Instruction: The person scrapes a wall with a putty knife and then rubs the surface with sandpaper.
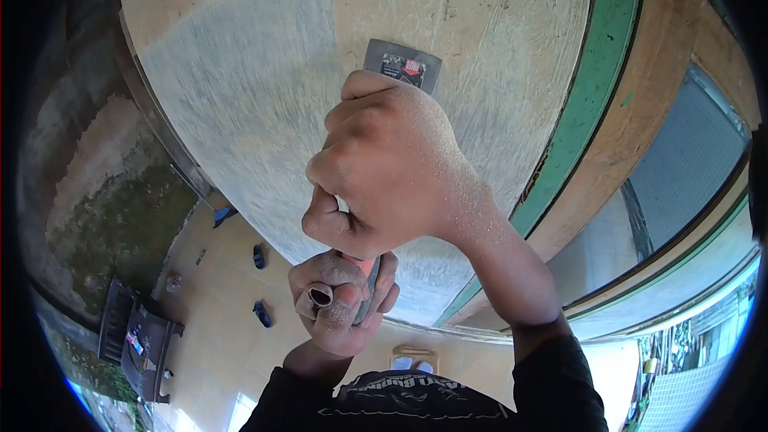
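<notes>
A scraper (438, 64) with a wide grey metal blade and a red and black label lies against the pale, scuffed wall (264, 136). My right hand (392, 160) is closed in a fist over its upper part, just below the label, and hides the middle of the tool. Light dust covers the back of that hand and the wrist. Below it, my left hand (340, 304) wraps round the lower part of the orange and grey handle (369, 296). A small hollow round end (320, 296) shows at the left fingers.
A green door frame (588, 104) with wood and glass panels runs along the right. Dark sandals (262, 314) lie on the tiled floor (228, 272) at lower left, near a dark wooden bench (152, 352). A small wooden stool (414, 352) stands below.
</notes>
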Demonstrator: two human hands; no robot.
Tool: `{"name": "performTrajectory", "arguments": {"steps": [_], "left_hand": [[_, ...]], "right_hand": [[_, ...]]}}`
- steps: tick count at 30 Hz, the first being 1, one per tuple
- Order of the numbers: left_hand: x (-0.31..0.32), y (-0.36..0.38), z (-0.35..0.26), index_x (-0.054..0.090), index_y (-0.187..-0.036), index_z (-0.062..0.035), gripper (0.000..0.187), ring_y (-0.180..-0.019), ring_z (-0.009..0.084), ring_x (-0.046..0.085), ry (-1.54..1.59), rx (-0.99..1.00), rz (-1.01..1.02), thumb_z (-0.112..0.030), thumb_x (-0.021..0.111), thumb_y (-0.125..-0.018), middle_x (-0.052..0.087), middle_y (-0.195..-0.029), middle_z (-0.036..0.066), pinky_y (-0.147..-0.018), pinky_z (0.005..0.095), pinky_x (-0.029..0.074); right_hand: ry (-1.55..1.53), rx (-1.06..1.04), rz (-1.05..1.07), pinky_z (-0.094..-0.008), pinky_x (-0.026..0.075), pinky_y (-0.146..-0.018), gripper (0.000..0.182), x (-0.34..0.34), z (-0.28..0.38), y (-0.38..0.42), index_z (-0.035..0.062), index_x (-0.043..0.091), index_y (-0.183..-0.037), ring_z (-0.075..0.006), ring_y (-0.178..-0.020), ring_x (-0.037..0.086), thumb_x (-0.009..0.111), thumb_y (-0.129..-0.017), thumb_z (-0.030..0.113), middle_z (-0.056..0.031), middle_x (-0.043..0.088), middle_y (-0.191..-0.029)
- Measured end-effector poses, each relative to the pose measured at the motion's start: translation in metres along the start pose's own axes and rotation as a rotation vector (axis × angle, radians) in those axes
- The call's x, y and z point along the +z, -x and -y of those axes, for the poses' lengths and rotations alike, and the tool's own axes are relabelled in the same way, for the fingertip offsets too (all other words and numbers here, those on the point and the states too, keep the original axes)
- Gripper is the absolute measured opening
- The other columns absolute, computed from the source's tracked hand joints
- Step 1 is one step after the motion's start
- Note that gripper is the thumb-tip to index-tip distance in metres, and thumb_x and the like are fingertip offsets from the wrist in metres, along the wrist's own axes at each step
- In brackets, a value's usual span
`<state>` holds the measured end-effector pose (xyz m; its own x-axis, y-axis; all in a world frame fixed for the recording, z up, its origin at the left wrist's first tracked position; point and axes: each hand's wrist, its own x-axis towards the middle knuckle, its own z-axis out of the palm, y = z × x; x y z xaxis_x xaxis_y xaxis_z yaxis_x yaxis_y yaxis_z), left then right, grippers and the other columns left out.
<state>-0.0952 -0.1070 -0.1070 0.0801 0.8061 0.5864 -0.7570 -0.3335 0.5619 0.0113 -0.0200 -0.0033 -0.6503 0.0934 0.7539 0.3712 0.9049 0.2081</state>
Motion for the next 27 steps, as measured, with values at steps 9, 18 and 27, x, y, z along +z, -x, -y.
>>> {"name": "performTrajectory", "arguments": {"steps": [9,18,27], "left_hand": [[0.001,-0.007,-0.007,0.048,-0.078,-0.0011,0.023,-0.052,0.0130,0.036,-0.052,0.028,0.040,-0.017,0.061,-0.086,0.038,-0.063,0.003,-0.041,0.0233,0.025],[-0.003,0.006,-0.003,0.047,-0.073,-0.0015,0.028,-0.053,0.0111,0.037,-0.078,-0.022,-0.023,-0.020,0.065,-0.083,0.040,-0.064,0.005,-0.040,0.0220,0.026],[-0.034,0.008,0.007,0.050,-0.083,-0.0030,0.022,-0.058,0.0145,0.041,-0.049,-0.026,0.012,-0.020,0.064,-0.084,0.043,-0.070,0.006,-0.041,0.0231,0.027]], "right_hand": [[-0.075,-0.040,-0.109,-0.0302,0.038,-0.054,0.022,0.003,-0.003,-0.003,0.0100,0.041,-0.039,-0.0204,-0.037,0.038,0.055,-0.049,0.024,-0.0024,0.037,-0.038],[-0.113,-0.017,-0.075,-0.0308,0.036,-0.053,0.021,0.010,-0.001,0.007,0.0097,0.038,-0.039,-0.0219,-0.038,0.038,0.053,-0.047,0.022,-0.0035,0.035,-0.037],[0.049,-0.016,0.045,-0.0323,0.036,-0.056,0.023,0.012,-0.002,0.005,0.0103,0.038,-0.038,-0.0220,-0.038,0.039,0.054,-0.049,0.023,-0.0035,0.035,-0.037]]}}
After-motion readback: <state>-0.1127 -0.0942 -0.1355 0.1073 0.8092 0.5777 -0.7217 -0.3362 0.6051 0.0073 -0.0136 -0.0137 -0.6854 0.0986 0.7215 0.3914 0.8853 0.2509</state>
